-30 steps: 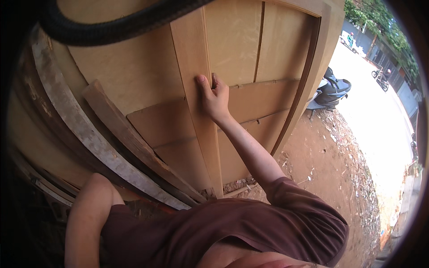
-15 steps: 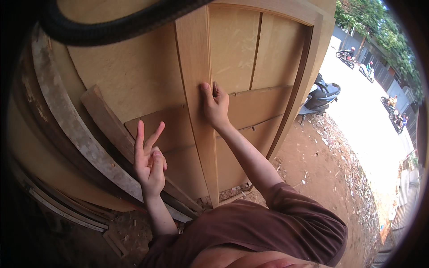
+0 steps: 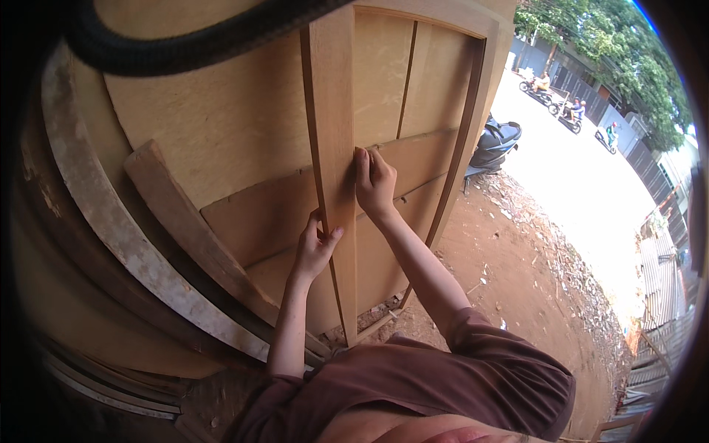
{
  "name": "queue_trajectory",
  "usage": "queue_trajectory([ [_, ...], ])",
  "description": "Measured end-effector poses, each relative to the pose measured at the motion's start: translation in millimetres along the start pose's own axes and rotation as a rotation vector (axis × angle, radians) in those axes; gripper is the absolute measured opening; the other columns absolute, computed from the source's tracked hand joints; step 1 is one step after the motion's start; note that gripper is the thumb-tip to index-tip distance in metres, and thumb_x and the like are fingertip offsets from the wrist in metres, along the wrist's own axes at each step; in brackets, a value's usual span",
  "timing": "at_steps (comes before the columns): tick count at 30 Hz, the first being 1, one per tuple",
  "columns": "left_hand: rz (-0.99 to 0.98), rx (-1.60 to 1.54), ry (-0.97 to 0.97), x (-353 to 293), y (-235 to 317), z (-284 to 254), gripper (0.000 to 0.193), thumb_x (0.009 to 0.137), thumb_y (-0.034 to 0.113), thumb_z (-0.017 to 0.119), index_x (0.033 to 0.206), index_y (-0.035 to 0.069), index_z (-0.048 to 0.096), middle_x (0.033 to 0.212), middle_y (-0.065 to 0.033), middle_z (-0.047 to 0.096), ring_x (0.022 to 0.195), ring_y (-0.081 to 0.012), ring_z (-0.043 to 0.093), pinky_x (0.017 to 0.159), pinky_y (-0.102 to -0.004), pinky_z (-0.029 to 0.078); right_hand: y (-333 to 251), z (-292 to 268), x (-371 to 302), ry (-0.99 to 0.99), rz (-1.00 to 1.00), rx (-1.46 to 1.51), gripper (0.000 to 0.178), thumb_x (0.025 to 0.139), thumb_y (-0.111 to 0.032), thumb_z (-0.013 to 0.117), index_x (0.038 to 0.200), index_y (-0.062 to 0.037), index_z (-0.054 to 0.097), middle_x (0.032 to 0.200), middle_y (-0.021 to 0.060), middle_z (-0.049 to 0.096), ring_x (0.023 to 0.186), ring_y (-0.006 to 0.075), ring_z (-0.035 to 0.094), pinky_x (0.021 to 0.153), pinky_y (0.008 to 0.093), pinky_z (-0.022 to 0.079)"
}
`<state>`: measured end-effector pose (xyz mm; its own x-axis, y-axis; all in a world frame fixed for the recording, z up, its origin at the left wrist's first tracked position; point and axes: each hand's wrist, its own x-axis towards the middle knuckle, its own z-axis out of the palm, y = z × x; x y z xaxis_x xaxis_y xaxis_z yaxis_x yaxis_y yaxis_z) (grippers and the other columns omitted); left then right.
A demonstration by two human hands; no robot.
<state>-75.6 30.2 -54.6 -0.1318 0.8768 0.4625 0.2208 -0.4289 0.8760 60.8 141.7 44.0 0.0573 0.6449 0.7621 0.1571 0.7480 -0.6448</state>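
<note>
A pale wooden frame (image 3: 336, 111) stands upright in front of me, its long near post running down toward my body. My left hand (image 3: 315, 249) grips the left edge of this post, fingers curled behind it and thumb at the front. Higher up, my right hand (image 3: 377, 183) is closed in a pinch against the post's right edge. Whatever lies between its fingertips is too small and hidden to make out. Behind the frame are plywood sheets (image 3: 221, 125) and a brown board (image 3: 258, 203).
Several curved-looking planks (image 3: 140, 236) lean at the left. A black hose-like band (image 3: 185, 55) crosses the top. To the right are a parked motor scooter (image 3: 496, 146), dirt ground (image 3: 487, 258) with litter, and a bright road (image 3: 569, 170) with riders on motorbikes.
My left hand, earlier raised with two fingers extended, has moved right and taken hold of the post. My right hand has shifted to the post's right edge. The view has turned slightly.
</note>
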Motion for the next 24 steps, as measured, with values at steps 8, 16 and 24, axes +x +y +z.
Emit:
queue_trajectory([
  [8,-0.153,-0.327,0.039,33.7,-30.9,22.7,0.045,0.094,0.046,0.073,0.102,0.001,0.072,0.090,-0.0058,0.070,0.086,-0.0124,0.064,0.079,-0.0315,0.052,-26.9,-34.0,18.0,0.226,0.162,0.258,0.029,0.111,-0.016,0.046,0.122,0.0030,0.064,0.104,0.0174,0.073,0.088,0.0222,0.072,0.077,0.0343,0.057],
  [16,-0.190,-0.364,-0.151,13.7,-14.9,31.9,0.046,0.096,0.045,0.068,0.106,0.000,0.071,0.096,-0.0060,0.071,0.092,-0.0149,0.065,0.084,-0.0347,0.052,-103.4,8.6,31.8,-0.211,-0.755,-0.474,0.060,0.097,-0.014,0.065,0.153,-0.0068,0.046,0.157,0.0153,0.046,0.148,0.0341,0.040,0.119,0.0535,0.034],
  [24,-0.252,-0.395,-0.166,-16.0,-5.8,51.0,0.056,0.090,0.054,0.073,0.107,0.001,0.069,0.098,-0.0057,0.068,0.093,-0.0151,0.064,0.082,-0.0340,0.052,-173.8,-25.2,152.5,-0.223,-1.157,-0.626,0.054,0.092,-0.045,0.067,0.134,-0.0112,0.068,0.145,0.0111,0.060,0.145,0.0352,0.043,0.121,0.0570,0.026],
])
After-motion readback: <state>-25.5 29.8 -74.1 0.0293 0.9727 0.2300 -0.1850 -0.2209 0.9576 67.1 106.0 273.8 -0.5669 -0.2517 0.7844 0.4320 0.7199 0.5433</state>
